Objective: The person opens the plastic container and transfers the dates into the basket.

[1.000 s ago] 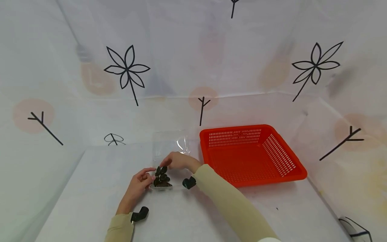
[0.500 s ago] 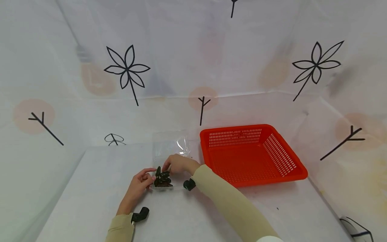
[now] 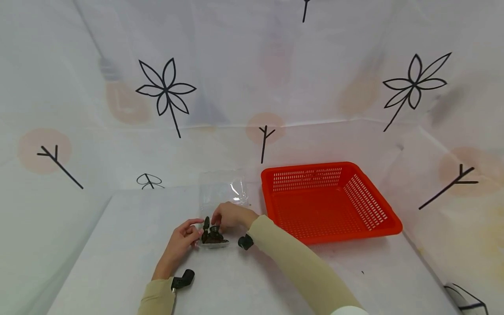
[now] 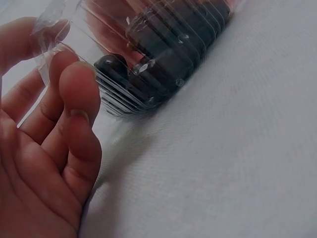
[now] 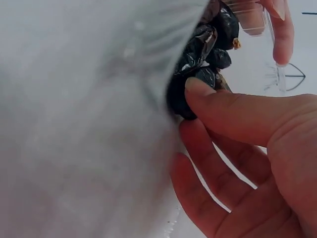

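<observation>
A clear plastic clamshell box (image 3: 215, 245) stands on the white table with its transparent lid (image 3: 220, 188) laid back. Inside sits a heap of dark shells (image 3: 214, 237) that look like mussels. My left hand (image 3: 183, 239) is at the box's left side; in the left wrist view its fingers (image 4: 81, 91) pinch the plastic rim. Over the right part of the box is my right hand (image 3: 232, 215). In the right wrist view its thumb and fingers pinch a dark mussel (image 5: 179, 99) at the edge of the heap. The ribbed box wall blurs part of that view.
To the right of the box stands a red plastic basket (image 3: 323, 210) with slotted sides and nothing in it. A patterned white cloth (image 3: 220, 96) hangs behind the table. A black wrist camera (image 3: 183, 278) sits on the left sleeve.
My right hand has come slightly lower, from the back of the heap to its right side. The mussels have shifted, one now standing upright at the left. My left hand stays in place.
</observation>
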Available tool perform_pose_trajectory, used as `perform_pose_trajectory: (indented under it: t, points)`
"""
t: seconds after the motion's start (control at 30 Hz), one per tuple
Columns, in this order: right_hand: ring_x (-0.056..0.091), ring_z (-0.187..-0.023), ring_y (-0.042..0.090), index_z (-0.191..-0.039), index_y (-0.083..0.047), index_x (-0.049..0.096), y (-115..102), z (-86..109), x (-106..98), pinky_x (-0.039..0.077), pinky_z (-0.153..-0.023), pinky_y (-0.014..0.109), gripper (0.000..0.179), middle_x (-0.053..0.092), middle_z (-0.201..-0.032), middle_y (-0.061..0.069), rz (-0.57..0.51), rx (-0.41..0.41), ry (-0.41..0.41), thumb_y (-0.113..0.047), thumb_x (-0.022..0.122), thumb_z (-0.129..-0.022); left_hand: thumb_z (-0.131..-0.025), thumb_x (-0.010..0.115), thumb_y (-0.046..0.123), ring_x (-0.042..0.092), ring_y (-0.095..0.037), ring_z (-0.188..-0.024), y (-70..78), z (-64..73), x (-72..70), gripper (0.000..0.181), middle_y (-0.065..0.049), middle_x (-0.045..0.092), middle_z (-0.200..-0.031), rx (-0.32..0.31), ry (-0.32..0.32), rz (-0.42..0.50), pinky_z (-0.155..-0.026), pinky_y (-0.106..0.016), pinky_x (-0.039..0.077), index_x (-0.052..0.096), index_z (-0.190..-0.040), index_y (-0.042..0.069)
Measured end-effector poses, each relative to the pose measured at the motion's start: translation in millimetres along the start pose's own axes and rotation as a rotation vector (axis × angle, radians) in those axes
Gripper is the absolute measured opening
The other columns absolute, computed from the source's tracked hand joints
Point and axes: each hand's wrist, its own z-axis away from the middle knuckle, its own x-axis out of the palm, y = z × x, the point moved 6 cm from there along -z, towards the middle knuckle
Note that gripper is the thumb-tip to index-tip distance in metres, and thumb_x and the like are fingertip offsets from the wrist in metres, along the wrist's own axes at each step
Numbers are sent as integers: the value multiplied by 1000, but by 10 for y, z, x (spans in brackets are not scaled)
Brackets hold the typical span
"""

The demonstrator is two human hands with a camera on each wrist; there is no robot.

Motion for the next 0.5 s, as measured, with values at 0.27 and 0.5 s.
perform_pose_trajectory:
  t: [0.27, 0.5]
  points:
    - [56, -78, 12, -109, -12, 76, 23, -27, 35, 48, -71, 23, 28, 63, -83, -4, -23, 34, -8, 0, 77, -83, -97, 66, 10, 51, -12, -58, -123, -40, -12, 34, 0, 53, -67, 24, 26, -18, -55, -27, 40, 59, -128, -1]
    - [56, -78, 11, -107, -16, 77, -1, 16, 22, 48, -69, 22, 29, 64, -85, -6, -19, 21, -47, 1, 77, -84, -96, 67, 11, 51, -12, -58, -125, -25, -10, 35, 0, 52, -68, 27, 32, -21, -55, -26, 39, 60, -127, -2]
